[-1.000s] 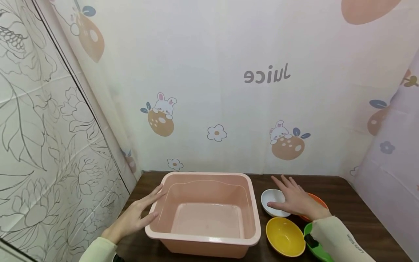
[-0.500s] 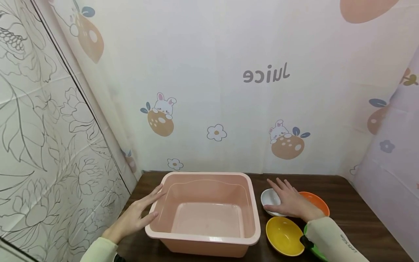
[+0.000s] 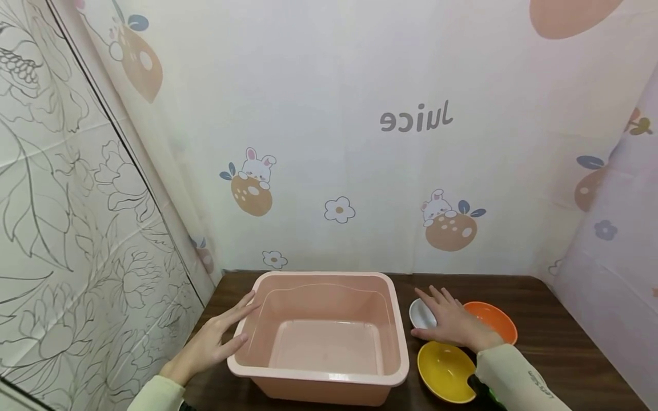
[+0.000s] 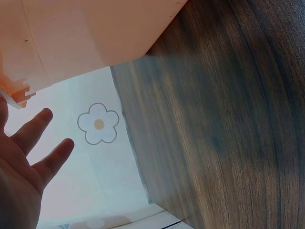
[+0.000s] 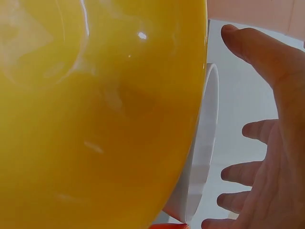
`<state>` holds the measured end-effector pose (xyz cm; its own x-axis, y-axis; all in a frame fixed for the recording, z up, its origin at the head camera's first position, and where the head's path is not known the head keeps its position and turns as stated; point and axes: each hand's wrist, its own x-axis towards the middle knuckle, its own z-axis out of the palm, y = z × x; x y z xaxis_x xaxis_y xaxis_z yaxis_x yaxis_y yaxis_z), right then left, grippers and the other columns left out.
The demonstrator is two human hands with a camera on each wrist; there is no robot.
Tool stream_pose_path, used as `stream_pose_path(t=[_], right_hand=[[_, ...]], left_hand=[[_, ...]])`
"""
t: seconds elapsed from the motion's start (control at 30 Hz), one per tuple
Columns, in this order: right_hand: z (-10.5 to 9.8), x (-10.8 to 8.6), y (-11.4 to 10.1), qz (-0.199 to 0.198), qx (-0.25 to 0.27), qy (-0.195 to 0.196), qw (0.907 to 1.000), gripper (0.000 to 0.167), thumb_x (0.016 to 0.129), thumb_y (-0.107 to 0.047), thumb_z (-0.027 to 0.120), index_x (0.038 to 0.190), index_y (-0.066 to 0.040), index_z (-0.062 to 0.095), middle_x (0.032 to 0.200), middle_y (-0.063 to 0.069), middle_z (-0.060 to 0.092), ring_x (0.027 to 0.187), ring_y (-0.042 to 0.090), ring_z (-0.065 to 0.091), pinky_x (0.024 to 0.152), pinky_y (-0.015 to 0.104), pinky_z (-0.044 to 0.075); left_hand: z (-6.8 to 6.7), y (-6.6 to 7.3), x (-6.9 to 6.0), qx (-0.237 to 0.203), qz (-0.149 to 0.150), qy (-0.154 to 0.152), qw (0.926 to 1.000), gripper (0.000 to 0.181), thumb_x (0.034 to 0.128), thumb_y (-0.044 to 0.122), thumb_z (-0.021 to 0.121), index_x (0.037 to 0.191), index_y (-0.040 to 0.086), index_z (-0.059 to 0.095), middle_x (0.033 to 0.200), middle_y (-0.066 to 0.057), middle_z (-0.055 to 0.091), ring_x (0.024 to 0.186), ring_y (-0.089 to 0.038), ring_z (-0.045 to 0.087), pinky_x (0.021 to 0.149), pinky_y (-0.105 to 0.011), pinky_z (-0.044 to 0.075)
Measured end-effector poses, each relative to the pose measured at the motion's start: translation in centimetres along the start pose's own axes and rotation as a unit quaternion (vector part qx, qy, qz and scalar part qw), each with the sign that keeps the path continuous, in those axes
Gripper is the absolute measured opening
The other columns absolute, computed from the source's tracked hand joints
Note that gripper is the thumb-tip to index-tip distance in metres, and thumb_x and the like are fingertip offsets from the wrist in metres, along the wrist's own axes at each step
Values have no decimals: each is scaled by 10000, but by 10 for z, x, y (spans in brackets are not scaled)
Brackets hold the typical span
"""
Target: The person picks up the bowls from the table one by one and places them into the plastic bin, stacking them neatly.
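A pink rectangular basin stands on the table. At its left rim lies my left hand, fingers extended and touching the rim; in the left wrist view the hand has its fingers spread beside the basin wall. My right hand hovers with spread fingers over a white bowl, holding nothing. Nearer the front is a yellow bowl, with an orange bowl to the right. A green item is mostly hidden under the right sleeve. The right wrist view shows the yellow bowl close up.
The dark wooden table extends right of the bowls. Behind it hangs a light patterned curtain, and a floral panel rises on the left.
My right hand has moved slightly left and down over the white bowl, uncovering more of the orange one. The green item is more covered by the sleeve. My left hand stays put.
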<state>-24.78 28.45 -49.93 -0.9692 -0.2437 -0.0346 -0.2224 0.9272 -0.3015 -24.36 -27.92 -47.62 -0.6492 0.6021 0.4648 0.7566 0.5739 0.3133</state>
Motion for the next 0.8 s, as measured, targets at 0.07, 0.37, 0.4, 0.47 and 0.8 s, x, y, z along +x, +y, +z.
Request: stream_pose_path(t=[0.07,0.37,0.4,0.47,0.8], right_hand=[[1,0,1,5,-4,-15,10000,1052,802,-704,729,1590,-103,377,1606,369,287,1434,669,238,1080,813,252],[7,4,4,30,-128,-143,9998,1053,796,-725,718,1588,-117,385,1607,351,310,1440,649,259,1086,803,262],[7,5,4,28,-137,-135,9998,1055,792,-723,724,1586,-115,389,1604,353,313,1439,649,263,1085,801,265],[8,5,5,28,-157,-141,9998,1052,790,-718,730,1581,-110,396,1600,355,319,1436,650,266,1083,800,269],[8,3,2,57,-41,-264,9996,1012,791,-682,756,1554,-96,440,1601,358,311,1428,663,264,1071,808,276]], left_hand=[[0,0,0,-24,19,-2,10000,631,915,191,709,1517,145,527,1630,-112,421,1461,-260,467,1056,-447,512],[-2,0,1,-69,130,51,9999,644,908,180,701,1524,143,518,1629,-126,420,1460,-260,470,1027,-493,526],[-1,0,2,-71,138,53,9999,642,910,182,700,1525,144,517,1630,-125,419,1462,-259,467,1029,-493,525],[-1,0,2,-74,157,71,9998,643,909,182,700,1525,140,517,1629,-126,420,1463,-254,466,1034,-479,524],[-1,0,1,-98,224,128,9996,640,900,184,706,1514,130,530,1625,-124,427,1466,-251,461,1055,-431,512]])
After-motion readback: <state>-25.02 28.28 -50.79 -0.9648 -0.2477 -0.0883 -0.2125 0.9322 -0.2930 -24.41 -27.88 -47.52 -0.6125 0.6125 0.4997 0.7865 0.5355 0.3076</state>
